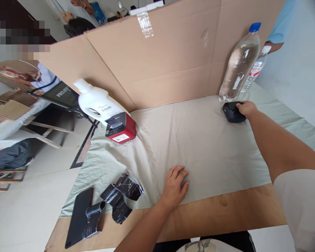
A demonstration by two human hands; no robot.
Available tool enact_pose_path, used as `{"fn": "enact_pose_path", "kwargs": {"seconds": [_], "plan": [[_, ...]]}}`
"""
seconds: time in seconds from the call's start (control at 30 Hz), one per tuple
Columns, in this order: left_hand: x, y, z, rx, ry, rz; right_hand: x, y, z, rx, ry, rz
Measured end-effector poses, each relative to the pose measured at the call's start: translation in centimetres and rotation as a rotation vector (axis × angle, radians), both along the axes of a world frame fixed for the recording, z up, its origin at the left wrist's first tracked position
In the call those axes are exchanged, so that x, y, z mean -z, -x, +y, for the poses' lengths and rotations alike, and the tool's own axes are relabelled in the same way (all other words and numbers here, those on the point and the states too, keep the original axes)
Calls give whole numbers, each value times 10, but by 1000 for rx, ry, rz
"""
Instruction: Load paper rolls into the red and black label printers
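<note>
My right hand (248,109) is closed on the edge of a small black box-shaped device (229,113), which sits on the pale cloth (194,140) near the back right. Just behind it stands a large clear bottle with a blue cap (243,63). Flat on the cloth near the front edge lies my left hand (174,185), fingers apart and holding nothing. Left of that hand are crumpled dark glossy strips (120,196) and a black flat slab like a tablet (78,217), with another curled dark strip (94,220) on it.
A red and black box-shaped device (124,131) stands before a white jug (102,105) at the left. A tall cardboard panel (168,59) closes off the back. A smaller water bottle (256,71) stands at the back right. Other people are beyond the panel and at the left.
</note>
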State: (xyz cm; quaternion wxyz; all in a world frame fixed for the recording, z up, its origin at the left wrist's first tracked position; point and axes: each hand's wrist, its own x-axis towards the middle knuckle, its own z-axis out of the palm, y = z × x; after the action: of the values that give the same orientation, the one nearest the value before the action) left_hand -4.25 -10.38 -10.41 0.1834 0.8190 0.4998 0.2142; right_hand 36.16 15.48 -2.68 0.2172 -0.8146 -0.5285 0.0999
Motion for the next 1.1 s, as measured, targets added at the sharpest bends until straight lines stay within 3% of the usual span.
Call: {"fn": "enact_pose_path", "kwargs": {"seconds": [0.07,0.13,0.23,0.3,0.33,0.37,0.43,0.5,0.57,0.63,0.77,0.87,1.0,1.1], "plan": [[-6,-3,-6,54,33,77,-1,15,-7,20,8,-17],[-13,-3,-15,173,81,133,4,40,-21,-53,-45,-66],[-23,9,-21,445,191,94,28,87,-58,-356,-113,-172],[-32,29,-9,605,283,4,51,118,-90,-596,-99,-212],[-38,44,4,614,306,-42,63,131,-106,-701,-108,-220],[-44,60,20,557,309,-81,75,143,-120,-802,-111,-218],[-60,96,62,100,140,-102,91,159,-143,-939,-124,-178],[-77,130,109,-407,-62,-47,99,166,-155,-949,-149,-143],[-92,157,154,-855,-133,44,100,168,-157,-917,-169,-130],[-102,172,189,-1097,-52,98,99,166,-155,-909,-176,-127],[-104,175,226,-1296,183,98,97,166,-153,-897,-185,-112],[-103,168,234,-1345,229,77,95,168,-156,-881,-188,-104],[-110,157,227,-1344,199,57,90,168,-157,-880,-159,-65],[-114,140,204,-1245,166,-58,86,170,-154,-870,-127,41]]}}
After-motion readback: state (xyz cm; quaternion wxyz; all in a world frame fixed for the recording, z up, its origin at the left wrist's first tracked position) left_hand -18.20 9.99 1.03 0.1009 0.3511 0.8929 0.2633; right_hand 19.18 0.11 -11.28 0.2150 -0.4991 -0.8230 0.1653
